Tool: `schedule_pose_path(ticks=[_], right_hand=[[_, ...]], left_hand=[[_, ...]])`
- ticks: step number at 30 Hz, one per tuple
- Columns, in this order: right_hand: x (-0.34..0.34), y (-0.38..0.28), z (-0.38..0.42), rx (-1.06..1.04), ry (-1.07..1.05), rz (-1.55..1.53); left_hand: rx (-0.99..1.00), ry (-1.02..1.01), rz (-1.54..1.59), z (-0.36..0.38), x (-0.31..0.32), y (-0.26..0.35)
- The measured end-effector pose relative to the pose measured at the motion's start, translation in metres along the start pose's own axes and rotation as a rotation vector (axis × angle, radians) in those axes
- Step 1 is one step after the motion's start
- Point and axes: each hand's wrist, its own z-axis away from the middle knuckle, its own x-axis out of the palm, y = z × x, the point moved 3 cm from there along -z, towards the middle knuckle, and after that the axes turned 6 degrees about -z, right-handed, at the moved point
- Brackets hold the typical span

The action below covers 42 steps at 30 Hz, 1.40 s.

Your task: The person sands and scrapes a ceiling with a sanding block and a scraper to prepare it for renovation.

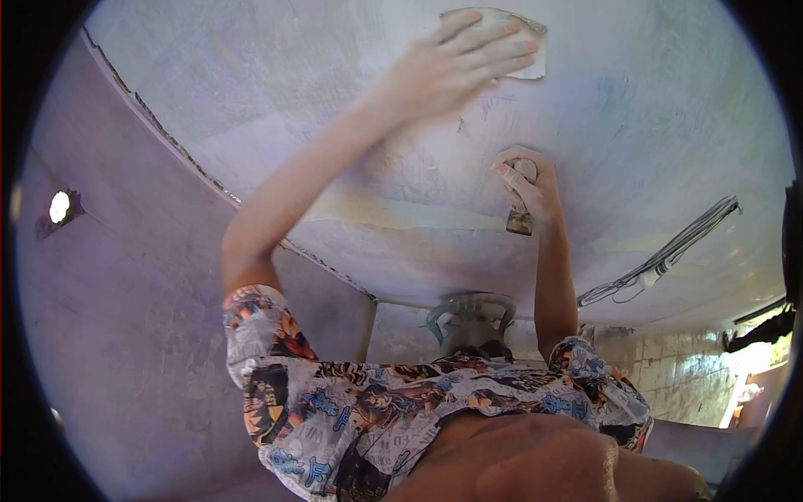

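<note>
My left hand (468,63) lies with fingers stretched flat over a sheet of sandpaper (537,65), pressing it against the pale, patchy wall (644,92). The sheet's corners and edges stick out past the fingertips. Lower and to the right, my right hand (535,184) is closed around a scraper (519,222). Its rounded handle end shows between thumb and fingers, and the short dark blade points down. Faint marks and scratches show on the wall between the two hands.
A green plastic chair (471,318) stands below, between my arms. Bundled wires with a white fitting (652,274) hang at the right. A cracked joint (159,130) runs down the left, beside a purple-grey wall (125,318) with a bright light (60,207). Daylight enters at far right.
</note>
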Motion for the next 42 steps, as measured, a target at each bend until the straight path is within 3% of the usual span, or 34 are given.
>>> schedule_pose_path(ticks=[1,4,7,8,10,13,16,19,20,21,23,26,27,31,34,37,38,42], right_hand=[[-0.003,-0.003,-0.001,0.015,0.010,0.019],[-0.004,-0.013,-0.002,-0.079,-0.020,0.015],[-0.017,-0.005,0.002,-0.045,0.007,-0.062],[-0.017,-0.006,0.002,-0.049,0.014,-0.070],[-0.014,-0.008,0.006,-0.037,0.026,-0.059],[-0.016,-0.003,0.007,-0.025,0.072,0.016],[-0.028,-0.003,0.009,-0.139,0.068,0.155],[-0.050,-0.012,0.023,-0.075,0.165,-0.063],[-0.051,-0.017,0.023,-0.074,0.171,-0.067],[-0.051,-0.023,0.020,-0.124,0.163,-0.127],[-0.046,-0.028,0.020,-0.166,0.150,-0.178],[-0.043,-0.039,0.015,-0.220,0.122,-0.094],[-0.044,-0.041,0.016,-0.205,0.101,-0.066],[-0.046,-0.050,0.016,-0.210,0.109,-0.128],[-0.039,-0.056,0.014,-0.209,0.032,-0.158],[-0.036,-0.060,0.019,-0.167,0.000,-0.054],[-0.035,-0.060,0.017,-0.177,-0.004,-0.043],[-0.023,-0.061,0.015,-0.199,-0.033,-0.059]], left_hand=[[0.218,-0.109,0.088,0.000,0.000,0.005],[-0.522,0.362,-0.144,0.001,-0.049,-0.111],[-0.651,0.497,-0.221,-0.016,-0.035,-0.098],[-0.516,0.440,-0.036,-0.033,-0.026,-0.057],[0.029,0.128,-0.156,-0.038,0.009,0.034],[0.104,-0.041,0.079,-0.030,-0.003,0.009],[-0.485,0.348,-0.137,-0.010,-0.043,-0.112],[-0.589,0.448,-0.126,-0.032,-0.030,-0.067],[-0.645,-0.117,0.040,-0.017,0.013,-0.057],[-0.231,0.123,-0.057,-0.036,0.015,0.010],[0.120,0.057,0.193,-0.034,0.009,0.075],[-0.055,0.027,0.003,-0.009,-0.015,-0.021],[-0.054,0.036,0.005,-0.014,-0.012,-0.025],[-0.621,0.345,0.053,-0.010,-0.017,-0.044],[0.080,0.041,0.171,-0.023,0.012,0.071],[-0.077,-0.037,0.059,-0.013,-0.007,-0.014],[-0.306,0.104,-0.085,-0.008,-0.029,-0.063],[-0.527,0.230,-0.010,0.004,-0.049,-0.088]])
